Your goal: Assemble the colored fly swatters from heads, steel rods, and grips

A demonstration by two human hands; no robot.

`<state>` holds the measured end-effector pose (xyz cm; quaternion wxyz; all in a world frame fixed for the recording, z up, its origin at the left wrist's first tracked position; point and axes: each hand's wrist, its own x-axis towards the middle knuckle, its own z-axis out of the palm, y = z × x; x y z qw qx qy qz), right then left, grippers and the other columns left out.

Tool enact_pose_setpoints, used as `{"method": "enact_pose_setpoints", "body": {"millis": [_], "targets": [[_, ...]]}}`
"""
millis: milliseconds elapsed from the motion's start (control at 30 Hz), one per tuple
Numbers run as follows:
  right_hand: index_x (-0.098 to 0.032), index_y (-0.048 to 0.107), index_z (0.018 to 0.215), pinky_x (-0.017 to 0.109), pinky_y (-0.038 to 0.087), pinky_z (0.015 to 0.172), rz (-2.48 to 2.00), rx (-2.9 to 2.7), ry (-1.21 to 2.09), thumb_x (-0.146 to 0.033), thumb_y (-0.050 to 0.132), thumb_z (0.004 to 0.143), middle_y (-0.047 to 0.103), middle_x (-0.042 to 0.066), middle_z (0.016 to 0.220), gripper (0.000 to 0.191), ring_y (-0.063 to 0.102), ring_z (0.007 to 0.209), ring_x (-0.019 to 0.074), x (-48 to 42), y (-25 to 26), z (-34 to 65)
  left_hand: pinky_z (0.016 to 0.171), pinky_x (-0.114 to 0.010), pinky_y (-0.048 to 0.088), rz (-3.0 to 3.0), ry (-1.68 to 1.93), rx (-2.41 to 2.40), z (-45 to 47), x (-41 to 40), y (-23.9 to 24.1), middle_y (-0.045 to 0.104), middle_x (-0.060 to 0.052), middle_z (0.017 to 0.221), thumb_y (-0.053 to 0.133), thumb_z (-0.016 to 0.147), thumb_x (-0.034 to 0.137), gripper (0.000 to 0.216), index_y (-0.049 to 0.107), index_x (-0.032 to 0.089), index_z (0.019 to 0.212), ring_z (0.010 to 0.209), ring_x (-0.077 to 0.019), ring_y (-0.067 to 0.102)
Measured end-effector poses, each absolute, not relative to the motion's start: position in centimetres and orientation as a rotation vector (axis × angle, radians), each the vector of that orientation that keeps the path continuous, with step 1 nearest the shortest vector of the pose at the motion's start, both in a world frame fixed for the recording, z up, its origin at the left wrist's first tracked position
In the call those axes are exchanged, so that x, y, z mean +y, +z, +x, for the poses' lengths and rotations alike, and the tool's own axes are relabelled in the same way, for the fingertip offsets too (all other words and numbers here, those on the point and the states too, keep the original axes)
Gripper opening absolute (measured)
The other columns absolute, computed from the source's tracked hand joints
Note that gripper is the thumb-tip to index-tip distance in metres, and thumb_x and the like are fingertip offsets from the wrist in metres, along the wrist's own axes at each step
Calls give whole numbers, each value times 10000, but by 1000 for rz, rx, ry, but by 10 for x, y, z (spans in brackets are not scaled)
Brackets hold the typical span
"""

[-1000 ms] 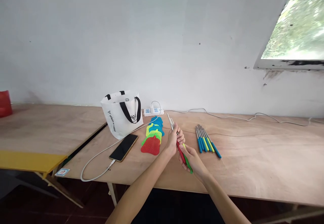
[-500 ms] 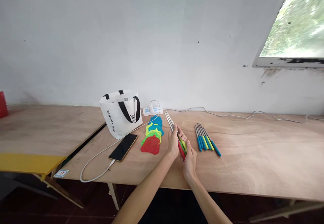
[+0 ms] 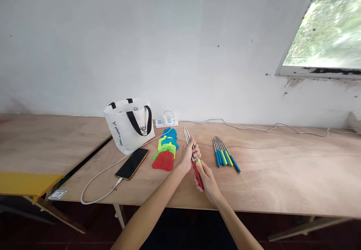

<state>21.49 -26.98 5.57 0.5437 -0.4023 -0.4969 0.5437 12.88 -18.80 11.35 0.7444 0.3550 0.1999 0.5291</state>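
My left hand [image 3: 188,155] is wrapped round a bundle of thin metal rods [image 3: 187,134] that stick up and away from me over the wooden table [image 3: 282,174]. My right hand [image 3: 207,177] grips the lower end of the bundle, where red and green handles [image 3: 197,174] show. To the right lies a row of several rods with blue and yellow-green handles [image 3: 224,155]. To the left lies a stack of plastic mesh swatter heads [image 3: 165,153] in red, green, yellow and blue.
A white tote bag with black straps [image 3: 128,124] stands at the back left. In front of it a phone [image 3: 131,163] lies on a white cable [image 3: 96,184]. A power strip [image 3: 166,122] sits by the wall. A second table [image 3: 42,148] adjoins on the left.
My right hand slid up the handles to meet the left, then back down to the handle ends. The view has shifted slightly to the right.
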Motion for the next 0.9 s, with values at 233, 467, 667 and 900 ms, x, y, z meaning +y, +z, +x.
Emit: {"method": "enact_pose_setpoints", "body": {"millis": [233,467,667,900], "targets": [[-254,416,819,174,181,314,-1059,-1016,1307,-799,584,805,414,-116,493,571,260,347,44,-280,71,208,358,-154,201,749,1145,466,144,-179,105,265,117,487,742,808,652,582,404,199,672,375,-26,199],[-250,448,841,179,144,358,-1124,-917,1377,-764,611,825,332,-116,540,540,201,402,38,-339,46,214,349,-161,166,616,1347,577,132,-132,124,199,128,464,631,923,614,577,324,212,644,355,-28,146],[-225,571,941,225,298,426,-1415,-1084,844,-782,477,878,424,-58,601,568,391,487,110,-311,38,316,367,-169,187,808,1342,648,98,-124,112,233,129,498,678,872,634,533,389,215,715,367,-34,186],[-169,650,1060,354,459,742,-2274,-1384,43,-387,331,1022,695,150,963,388,659,906,274,-211,49,451,399,-170,263,1041,1168,919,144,-138,44,398,109,542,660,887,554,399,433,228,843,366,-51,300]]}}
